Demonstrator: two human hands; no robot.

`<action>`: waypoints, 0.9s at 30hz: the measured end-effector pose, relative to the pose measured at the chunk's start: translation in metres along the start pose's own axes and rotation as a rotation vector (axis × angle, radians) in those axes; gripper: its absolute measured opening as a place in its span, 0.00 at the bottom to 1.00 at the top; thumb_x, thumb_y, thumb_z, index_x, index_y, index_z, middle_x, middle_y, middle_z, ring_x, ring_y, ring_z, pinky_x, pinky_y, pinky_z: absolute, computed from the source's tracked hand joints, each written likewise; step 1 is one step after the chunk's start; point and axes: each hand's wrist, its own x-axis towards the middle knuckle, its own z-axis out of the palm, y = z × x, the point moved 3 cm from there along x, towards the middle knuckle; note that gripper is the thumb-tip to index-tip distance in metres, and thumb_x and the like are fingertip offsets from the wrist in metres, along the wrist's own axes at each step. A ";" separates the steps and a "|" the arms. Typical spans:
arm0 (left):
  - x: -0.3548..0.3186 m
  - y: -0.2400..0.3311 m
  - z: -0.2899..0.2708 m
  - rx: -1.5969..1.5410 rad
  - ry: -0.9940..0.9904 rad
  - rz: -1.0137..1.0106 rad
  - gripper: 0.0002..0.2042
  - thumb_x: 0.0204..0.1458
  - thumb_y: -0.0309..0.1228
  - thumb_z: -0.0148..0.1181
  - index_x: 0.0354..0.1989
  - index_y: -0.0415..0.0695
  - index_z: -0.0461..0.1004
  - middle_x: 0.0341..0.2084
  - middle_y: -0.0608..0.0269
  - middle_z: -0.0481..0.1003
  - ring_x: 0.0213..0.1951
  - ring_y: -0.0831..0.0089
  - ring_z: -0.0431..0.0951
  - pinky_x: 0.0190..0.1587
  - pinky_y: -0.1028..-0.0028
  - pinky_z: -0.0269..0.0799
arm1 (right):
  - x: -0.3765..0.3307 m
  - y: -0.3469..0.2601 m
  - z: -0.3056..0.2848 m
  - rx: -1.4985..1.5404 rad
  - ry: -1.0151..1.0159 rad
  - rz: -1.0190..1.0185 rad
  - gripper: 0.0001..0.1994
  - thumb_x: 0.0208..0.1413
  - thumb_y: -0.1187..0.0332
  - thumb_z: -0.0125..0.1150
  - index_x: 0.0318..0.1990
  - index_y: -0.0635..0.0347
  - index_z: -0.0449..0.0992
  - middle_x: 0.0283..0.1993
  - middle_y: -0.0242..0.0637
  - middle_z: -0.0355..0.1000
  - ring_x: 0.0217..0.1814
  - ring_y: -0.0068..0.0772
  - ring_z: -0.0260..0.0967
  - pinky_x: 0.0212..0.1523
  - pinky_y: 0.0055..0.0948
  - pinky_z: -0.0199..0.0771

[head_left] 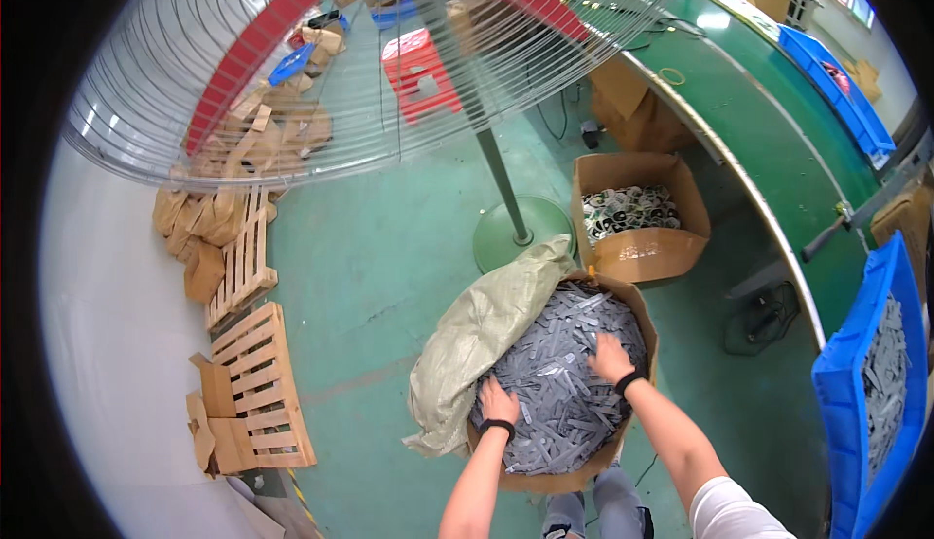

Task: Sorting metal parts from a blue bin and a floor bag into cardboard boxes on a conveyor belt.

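A cardboard box point(650, 337) in front of me is heaped with flat grey plastic strips point(559, 374). My left hand point(500, 405) lies on the near left side of the heap, fingers stretched out and touching the strips. On the right side of the heap rests my right hand point(611, 359), its fingers apart and their tips among the strips. A pale woven sack point(486, 340) drapes over the box's left edge and hangs down to the floor. Each wrist wears a black band.
Beyond the box stand a large fan point(511, 189) and another carton point(647, 259) of small round parts. A green bench point(749, 140) curves along the right, with a blue bin point(846, 413) of grey strips beside it. Wooden pallets point(261, 374) and a red stool point(418, 72) are to the left and back.
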 end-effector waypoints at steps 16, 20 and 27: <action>0.166 -0.068 0.093 -0.232 -0.158 -0.067 0.32 0.47 0.47 0.47 0.59 0.43 0.54 0.56 0.47 0.56 0.58 0.53 0.54 0.59 0.64 0.47 | 0.176 0.055 0.054 -0.062 -0.209 0.173 0.46 0.29 0.35 0.56 0.51 0.65 0.62 0.47 0.51 0.67 0.47 0.47 0.66 0.49 0.35 0.65; 0.168 -0.073 0.093 -0.257 -0.252 -0.100 0.32 0.47 0.47 0.48 0.58 0.42 0.54 0.56 0.46 0.56 0.57 0.52 0.55 0.59 0.65 0.48 | 0.175 0.063 0.056 -0.026 -0.402 0.162 0.50 0.28 0.34 0.56 0.57 0.63 0.57 0.54 0.52 0.60 0.56 0.45 0.59 0.56 0.33 0.58; 0.181 -0.071 0.084 -0.302 -0.366 -0.122 0.32 0.46 0.47 0.48 0.58 0.41 0.54 0.56 0.45 0.57 0.57 0.52 0.56 0.59 0.65 0.48 | 0.161 0.077 0.063 0.200 -0.488 0.232 0.50 0.29 0.37 0.58 0.60 0.60 0.54 0.60 0.49 0.54 0.62 0.43 0.51 0.60 0.31 0.50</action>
